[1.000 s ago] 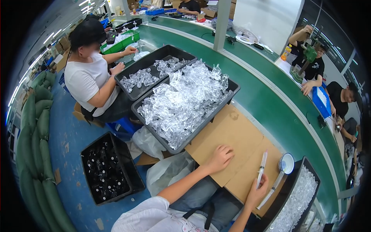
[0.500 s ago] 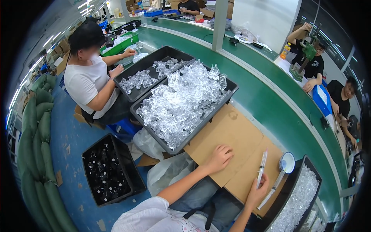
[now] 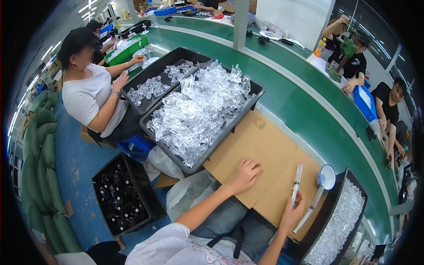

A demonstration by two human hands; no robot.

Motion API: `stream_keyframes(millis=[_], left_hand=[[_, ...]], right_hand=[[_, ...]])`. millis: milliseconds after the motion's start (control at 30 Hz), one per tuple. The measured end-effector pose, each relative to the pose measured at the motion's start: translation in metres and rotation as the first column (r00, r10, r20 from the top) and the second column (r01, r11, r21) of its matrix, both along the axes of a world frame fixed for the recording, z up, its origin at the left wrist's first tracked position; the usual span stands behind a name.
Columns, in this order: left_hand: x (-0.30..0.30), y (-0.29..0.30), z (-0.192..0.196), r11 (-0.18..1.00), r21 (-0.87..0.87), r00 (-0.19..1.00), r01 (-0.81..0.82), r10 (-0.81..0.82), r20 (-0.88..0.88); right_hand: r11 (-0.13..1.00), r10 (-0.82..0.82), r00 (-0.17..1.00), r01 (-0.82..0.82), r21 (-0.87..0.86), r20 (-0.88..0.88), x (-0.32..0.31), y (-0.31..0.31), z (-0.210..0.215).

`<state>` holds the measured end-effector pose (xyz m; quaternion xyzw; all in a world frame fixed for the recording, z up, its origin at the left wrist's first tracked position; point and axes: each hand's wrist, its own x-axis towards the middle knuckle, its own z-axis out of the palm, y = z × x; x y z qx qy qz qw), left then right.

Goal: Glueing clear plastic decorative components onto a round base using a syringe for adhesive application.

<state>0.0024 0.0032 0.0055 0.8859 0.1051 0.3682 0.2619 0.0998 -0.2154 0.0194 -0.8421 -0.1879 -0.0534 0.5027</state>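
My left hand (image 3: 247,176) rests palm down on a sheet of brown cardboard (image 3: 269,150), its fingers loosely bent, slightly apart and holding nothing visible. My right hand (image 3: 293,211) is closed around the lower part of a clear syringe (image 3: 297,180) with a pinkish tip pointing away from me. Just right of that hand, a second syringe-like clear tube (image 3: 308,216) lies on the cardboard. Its far end meets a small blue-and-white bowl (image 3: 327,177) at the cardboard's right edge.
A black crate (image 3: 201,157) heaped with clear plastic parts stands left of the cardboard. Another black bin (image 3: 345,212) of clear pieces is at the right. On the floor sits a black crate (image 3: 152,207) of dark parts. A co-worker (image 3: 90,95) sits at the left beside the green conveyor (image 3: 304,119).
The whole view has shifted slightly. Part of another person now shows at the lower left edge. My left hand stays on the cardboard, and my right hand keeps hold of the syringe.
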Motion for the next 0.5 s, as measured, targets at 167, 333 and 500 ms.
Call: stream_keyframes(millis=[167, 333, 500], left_hand=[[-0.0005, -0.0018, -0.0013, 1.0, -0.003, 1.0, 0.0, 0.0, -0.018], [-0.002, -0.0028, 0.0002, 1.0, 0.011, 1.0, -0.005, 0.005, -0.005], [-0.0003, -0.0019, -0.0021, 1.0, 0.018, 1.0, -0.008, 0.007, 0.01]], right_hand=[[1.0, -0.01, 1.0, 0.01, -0.013, -0.001, -0.0014, -0.0018, 0.0007], [0.998, -0.002, 1.0, 0.002, -0.057, -0.005, -0.0032, -0.0032, 0.0041], [1.0, -0.011, 1.0, 0.011, -0.013, -0.002, -0.0033, -0.0007, 0.0044]])
